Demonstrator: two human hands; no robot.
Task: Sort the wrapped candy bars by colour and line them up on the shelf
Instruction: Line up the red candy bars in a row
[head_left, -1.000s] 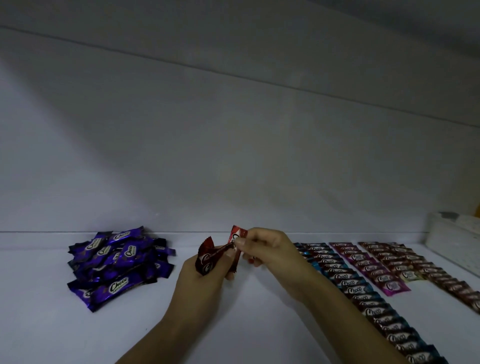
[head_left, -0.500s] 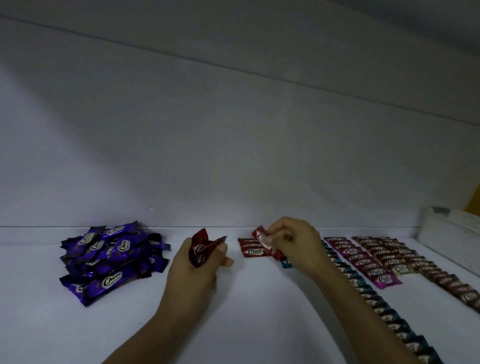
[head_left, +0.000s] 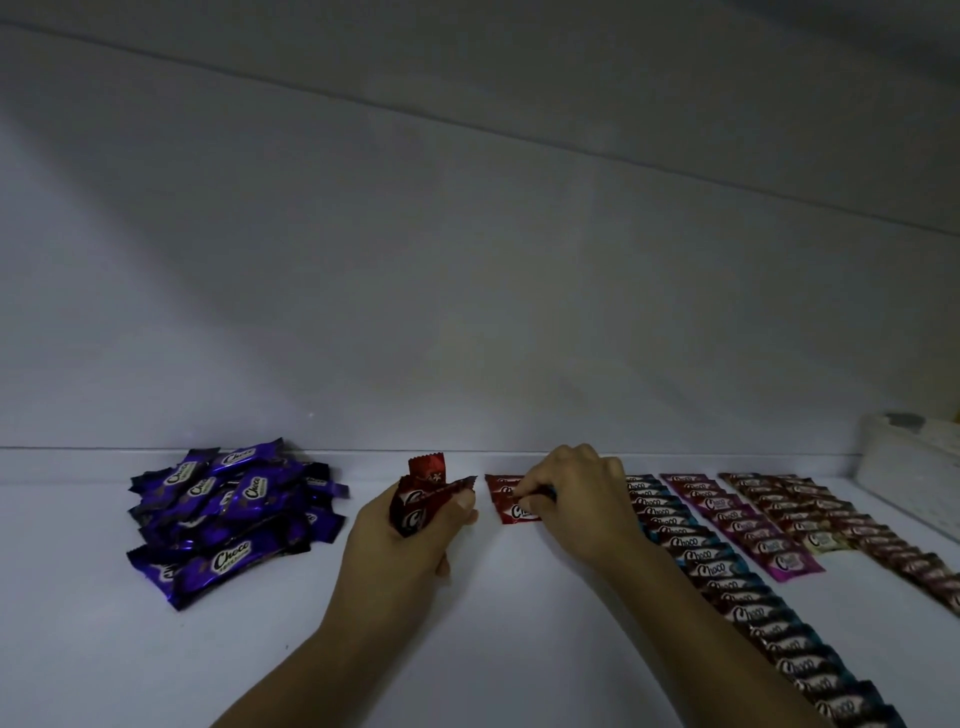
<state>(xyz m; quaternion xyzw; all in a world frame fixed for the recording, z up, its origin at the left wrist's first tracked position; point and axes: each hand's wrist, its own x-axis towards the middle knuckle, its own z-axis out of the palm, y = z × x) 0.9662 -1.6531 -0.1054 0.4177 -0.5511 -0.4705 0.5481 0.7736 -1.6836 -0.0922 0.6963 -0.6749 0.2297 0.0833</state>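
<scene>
Far left of shelf (head_left: 519, 649): loose heap of purple bars (head_left: 234, 519), unsorted and overlapping, "Choco" lettering legible on several.

Right of heap and apart from it: left hand (head_left: 410, 545), clenched round held red bars (head_left: 423, 501), a small bunch. Thumb pressed across top wrapper, crimped ends fanned up above the fist.

Just beside: laid red bars (head_left: 506, 501), a short row flat on shelf close to back wall. Count not readable under fingers. Right hand (head_left: 582, 499) over them, knuckles up, fingers curled, tips pinching nearest bar of that row.

Right of that hand, partly hidden by wrist and forearm: blue row (head_left: 727, 587), long, bars side by side, running from back wall toward near edge of shelf. Then pink row (head_left: 737, 519), shorter. Single cream bar (head_left: 826, 540) beside its near end. Then brown row (head_left: 872, 535), slanting off toward right edge of view.

Far right: white container (head_left: 904, 467) on shelf, contents not discernible.
</scene>
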